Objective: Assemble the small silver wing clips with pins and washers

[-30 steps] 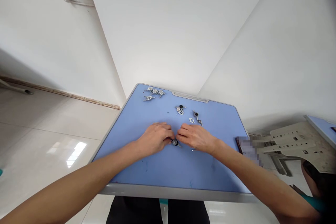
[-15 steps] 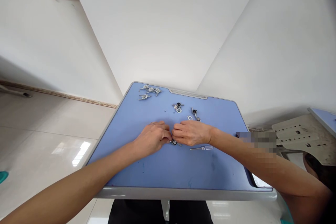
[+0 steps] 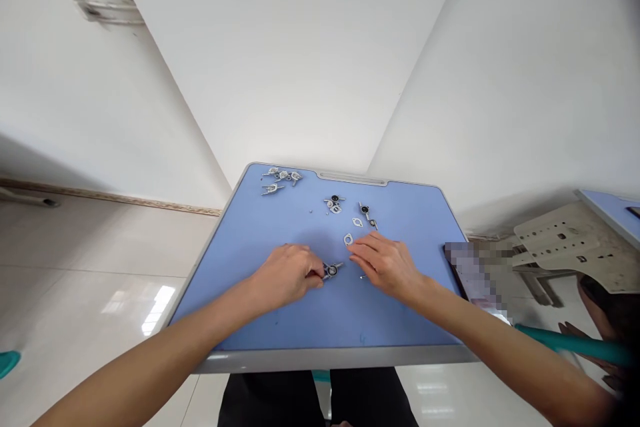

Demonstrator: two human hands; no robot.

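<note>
My left hand [image 3: 293, 275] is closed on one end of a small metal part with a round dark centre [image 3: 332, 270], low over the blue desktop. My right hand [image 3: 387, 263] pinches the near edge of a flat oval metal plate with a hole [image 3: 348, 239]. Just beyond it lies a similar flat plate [image 3: 357, 221]. Under my right hand only the metal tip of a screwdriver [image 3: 363, 277] shows; its handle is hidden. Farther back are a small metal part with a black round centre [image 3: 365, 210] and a small cluster of metal pieces [image 3: 335, 204].
Several metal parts [image 3: 283, 175] sit at the desk's far left corner. Tiny bits [image 3: 311, 211] lie mid-desk. A tablet-like device [image 3: 463, 273], partly blurred, is at the right edge. White walls stand behind the desk [image 3: 240, 313]; another person is partly visible at right.
My right hand has moved right, away from my left hand, and a flat plate now shows at its fingertips. More of the metal part in my left hand shows. The view has shifted slightly.
</note>
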